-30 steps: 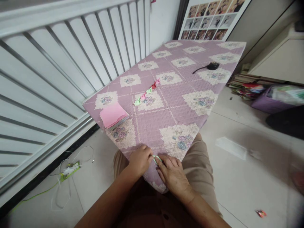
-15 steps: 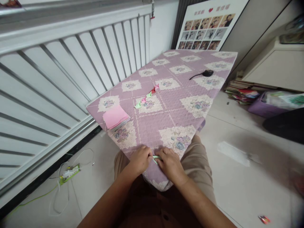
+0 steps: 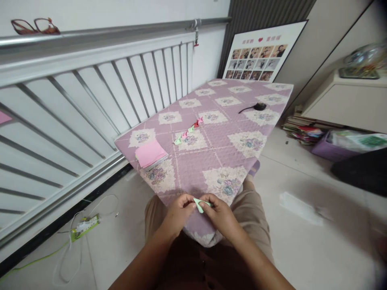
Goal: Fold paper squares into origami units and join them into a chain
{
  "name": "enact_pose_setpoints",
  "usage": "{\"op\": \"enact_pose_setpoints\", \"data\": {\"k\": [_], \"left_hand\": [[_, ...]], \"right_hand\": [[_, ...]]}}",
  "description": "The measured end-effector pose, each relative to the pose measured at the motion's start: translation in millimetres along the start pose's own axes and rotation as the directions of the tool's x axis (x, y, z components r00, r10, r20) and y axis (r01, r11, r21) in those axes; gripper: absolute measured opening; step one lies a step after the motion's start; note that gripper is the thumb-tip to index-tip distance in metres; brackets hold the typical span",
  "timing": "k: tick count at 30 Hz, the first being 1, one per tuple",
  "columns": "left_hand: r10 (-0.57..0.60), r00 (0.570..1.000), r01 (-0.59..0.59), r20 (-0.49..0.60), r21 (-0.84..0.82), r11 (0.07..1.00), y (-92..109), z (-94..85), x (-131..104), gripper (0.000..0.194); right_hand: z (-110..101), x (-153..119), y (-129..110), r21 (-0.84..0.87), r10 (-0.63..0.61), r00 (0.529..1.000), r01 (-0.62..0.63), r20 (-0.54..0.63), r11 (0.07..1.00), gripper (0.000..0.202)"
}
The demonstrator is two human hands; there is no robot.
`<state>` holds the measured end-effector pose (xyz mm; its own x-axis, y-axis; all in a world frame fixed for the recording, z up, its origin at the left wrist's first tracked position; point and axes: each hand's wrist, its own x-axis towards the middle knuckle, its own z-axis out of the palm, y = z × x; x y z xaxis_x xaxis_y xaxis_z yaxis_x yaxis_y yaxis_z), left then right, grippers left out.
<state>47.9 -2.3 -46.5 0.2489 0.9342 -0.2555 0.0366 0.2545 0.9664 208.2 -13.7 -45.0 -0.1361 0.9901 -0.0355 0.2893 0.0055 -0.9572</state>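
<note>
A small folded piece of light green paper [image 3: 198, 206] is held between my two hands over the near corner of the cloth-covered table [image 3: 193, 171]. My left hand [image 3: 180, 211] pinches its left edge with thumb and fingertips. With the thumb on top, my right hand [image 3: 218, 209] grips the right side. Farther up the cloth lies a row of small folded paper pieces [image 3: 191, 129] in green, pink and red. To the left rests a stack of paper [image 3: 151, 154] with a pink sheet on top.
A black object with a cord [image 3: 259, 106] lies on the far right of the table. Along the left runs a white radiator [image 3: 99, 108], with glasses [image 3: 34, 27] above it. A power strip [image 3: 86, 226] and cables lie on the floor. A photo board [image 3: 260, 56] leans at the back.
The green paper has come up off the cloth into both hands, and more of its folded face shows. My fingers have gone from pressing down to pinching. The view has tilted upward.
</note>
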Motion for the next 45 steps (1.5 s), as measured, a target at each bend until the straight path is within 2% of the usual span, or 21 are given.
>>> {"op": "enact_pose_setpoints", "data": {"k": [7, 10, 14, 19, 24, 30, 35, 45], "left_hand": [[-0.006, 0.999, -0.001, -0.048, -0.132, 0.991, 15, 5.1, -14, 0.015], [0.012, 0.997, -0.022, -0.075, -0.134, 0.991, 21, 5.2, -18, 0.023], [0.023, 0.997, -0.031, -0.068, -0.106, 0.994, 26, 4.9, -24, 0.019], [0.006, 0.996, -0.019, -0.084, -0.155, 0.988, 30, 6.6, -28, 0.017], [-0.020, 0.996, 0.001, -0.084, -0.215, 0.977, 31, 9.4, -30, 0.015], [-0.030, 0.996, 0.009, -0.087, -0.229, 0.973, 28, 10.6, -30, 0.013], [-0.033, 0.997, 0.017, -0.064, -0.230, 0.973, 26, 10.4, -31, 0.016], [-0.039, 0.998, 0.028, -0.054, -0.201, 0.979, 26, 10.8, -33, 0.018]], "right_hand": [[2, -7, -18, 0.132, 0.015, 1.000, -0.015, 0.002, 0.991, 0.022], [3, -9, -21, 0.117, -0.002, 1.000, 0.001, 0.010, 0.993, 0.022], [4, -14, -24, 0.078, -0.020, 1.000, 0.020, 0.002, 0.997, 0.020], [5, -19, -30, 0.059, -0.033, 0.997, 0.037, -0.071, 0.998, 0.016], [7, -19, -31, 0.123, -0.007, 0.997, 0.016, -0.075, 0.992, 0.020], [10, -21, -28, 0.269, 0.086, 0.996, -0.082, -0.003, 0.960, 0.026], [12, -22, -27, 0.346, 0.145, 0.989, -0.137, 0.003, 0.928, 0.028], [14, -23, -27, 0.373, 0.164, 0.986, -0.151, -0.004, 0.915, 0.033]]}}
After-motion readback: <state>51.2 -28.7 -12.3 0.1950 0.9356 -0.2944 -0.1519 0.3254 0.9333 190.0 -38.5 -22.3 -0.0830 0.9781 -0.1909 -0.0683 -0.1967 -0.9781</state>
